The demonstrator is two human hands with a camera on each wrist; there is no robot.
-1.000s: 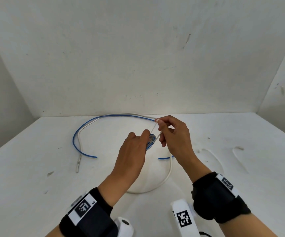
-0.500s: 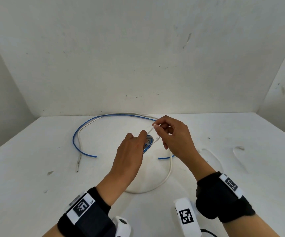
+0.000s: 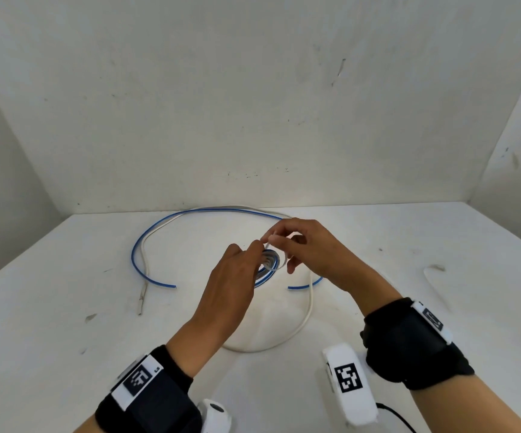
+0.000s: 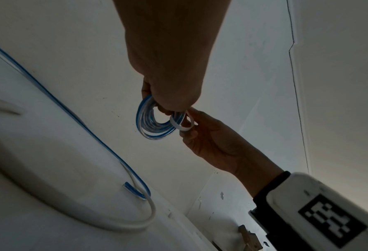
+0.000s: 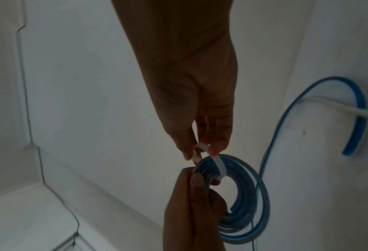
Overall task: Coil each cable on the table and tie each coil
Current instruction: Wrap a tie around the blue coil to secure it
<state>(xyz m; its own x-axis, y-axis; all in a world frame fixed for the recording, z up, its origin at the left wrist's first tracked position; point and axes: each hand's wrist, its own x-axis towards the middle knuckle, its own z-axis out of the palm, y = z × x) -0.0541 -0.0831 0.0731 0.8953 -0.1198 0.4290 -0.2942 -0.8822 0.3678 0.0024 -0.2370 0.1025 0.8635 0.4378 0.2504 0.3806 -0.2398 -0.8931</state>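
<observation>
- Right hand [image 3: 312,254] is up over the middle of the table, thumb and forefinger nipped tight on a flat white tie strip [image 5: 216,165]; the other fingers hang curled below.
- That strip loops over the rim of the small blue-and-white cable coil [image 5: 239,198] at about 11 o'clock on the ring, in the right wrist view, both ends rising to the pinch.
- Left hand [image 3: 231,285] meets it from 7 o'clock, fingertips clamped on the coil's near edge right beside the strip; thumb on one face, fingers through the ring.
- From the head view the left hand's back covers most of the coil, only a sliver of blue-and-white turns [image 3: 268,264] peeking out between the two hands.
- Both hands hold the coil off the white table [image 3: 65,339].
- Out from there: a loose blue cable [image 3: 146,239] sweeps in a wide arc from 9 o'clock round the back to 1 o'clock, one cut end lying at 9, another short blue end just beside the right wrist at 3.
- A loose white cable [image 3: 307,314] runs along that arc, then curves down under the hands to 6 o'clock; its bare tip lies at 8.
- Black wrist straps with coded tags ride both forearms at 5 and 7 o'clock [image 3: 146,389].
- Scuffed white walls [image 3: 253,104] box it in.
</observation>
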